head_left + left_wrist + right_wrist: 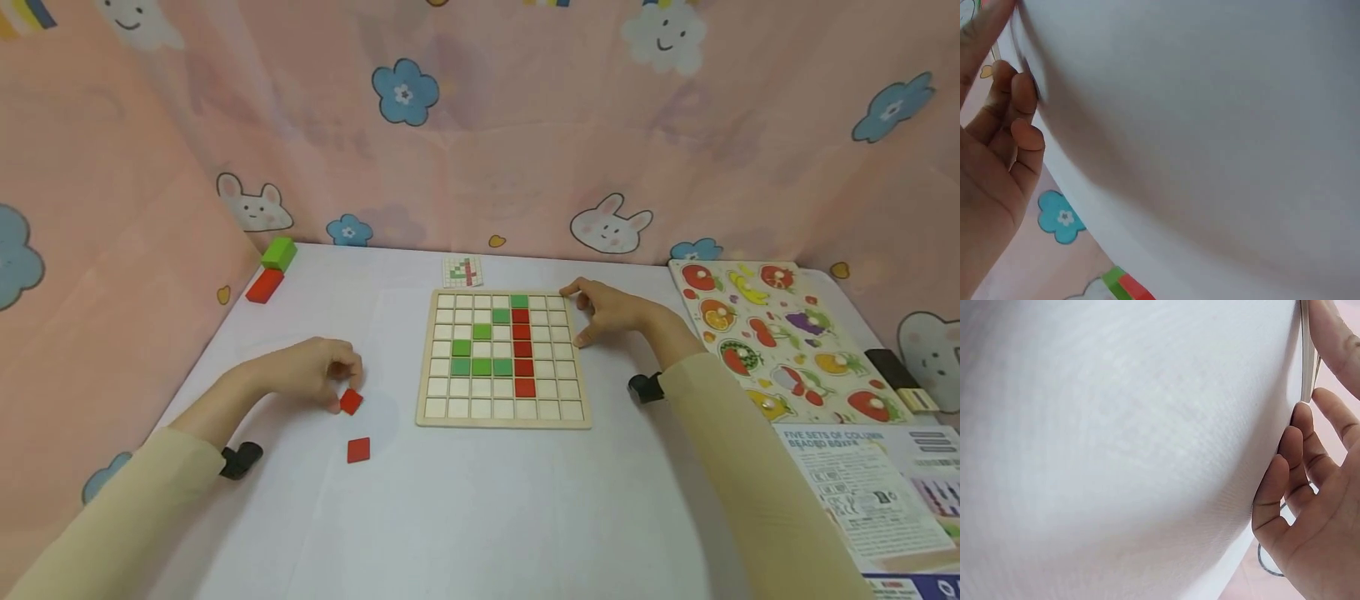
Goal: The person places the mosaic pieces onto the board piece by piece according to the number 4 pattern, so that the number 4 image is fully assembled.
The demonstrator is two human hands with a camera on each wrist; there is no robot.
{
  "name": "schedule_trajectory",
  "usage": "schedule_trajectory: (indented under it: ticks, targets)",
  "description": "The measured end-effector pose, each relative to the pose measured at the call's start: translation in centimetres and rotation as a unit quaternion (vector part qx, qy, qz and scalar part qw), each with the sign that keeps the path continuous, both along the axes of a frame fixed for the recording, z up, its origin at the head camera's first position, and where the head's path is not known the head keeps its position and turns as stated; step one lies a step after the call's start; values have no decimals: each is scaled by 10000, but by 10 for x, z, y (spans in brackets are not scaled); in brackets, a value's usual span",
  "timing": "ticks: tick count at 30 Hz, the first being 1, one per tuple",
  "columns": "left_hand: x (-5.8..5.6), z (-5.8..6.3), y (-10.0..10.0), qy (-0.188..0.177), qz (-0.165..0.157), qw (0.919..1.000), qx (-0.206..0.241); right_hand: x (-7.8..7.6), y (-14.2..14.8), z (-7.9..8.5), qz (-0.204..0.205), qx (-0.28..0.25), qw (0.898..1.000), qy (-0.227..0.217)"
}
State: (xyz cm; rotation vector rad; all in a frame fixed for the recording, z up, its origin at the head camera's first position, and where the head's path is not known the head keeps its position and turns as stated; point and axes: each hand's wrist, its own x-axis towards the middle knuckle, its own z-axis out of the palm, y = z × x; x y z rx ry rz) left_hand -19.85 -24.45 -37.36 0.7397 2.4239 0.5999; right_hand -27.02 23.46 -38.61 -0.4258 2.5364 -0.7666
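Note:
In the head view, my left hand (315,372) pinches a small red square tile (351,402) between thumb and index finger, low over the white table. A second red tile (358,450) lies just in front of it. A wooden grid board (504,422) sits at the middle with green tiles (482,367) in a stepped line and a row, crossed by a column of red tiles (522,332). My right hand (611,310) touches the board's right side, index finger at the far corner and thumb lower along the edge. In the right wrist view its fingers (1270,487) rest on the table.
A small pattern card (462,271) lies behind the board. Green (279,253) and red blocks (265,286) stand at the far left. On the right are a fruit puzzle board (787,333), a dark object (892,371) and a printed box (862,492). Patterned pink cloth (495,167) hangs behind.

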Motion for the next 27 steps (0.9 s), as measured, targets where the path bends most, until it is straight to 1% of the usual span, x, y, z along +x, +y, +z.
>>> schedule_trajectory:
  ticks: [2,5,8,10,12,15,18,23,25,27]
  targets:
    - [-7,-1,8,34,134,9998,134,0,1,-1,9,-12,10000,4]
    - [-16,0,25,126,292,9991,291,0,2,-1,7,-13,10000,8]
    - [-20,4,48,163,372,9976,554,-1,2,-3,-16,6,10000,-2]
    - [-20,7,65,109,375,9957,839,-1,2,-3,-47,0,10000,-20]
    - [-19,9,84,47,337,9929,1139,-1,2,-3,-49,-8,10000,-21]
    - [-16,9,111,48,341,9883,1488,-1,1,-2,-17,-22,10000,1]
    - [-12,7,137,84,469,9846,1681,-1,1,-2,-4,-17,10000,7]
    - [0,-1,173,-58,712,9817,1764,1,1,-2,-35,-14,10000,-12]
    - [6,-4,185,-119,717,9822,1730,1,0,-1,-45,-12,10000,-19]
    - [12,-7,194,-147,653,9835,1678,2,0,0,-39,-22,10000,-11]
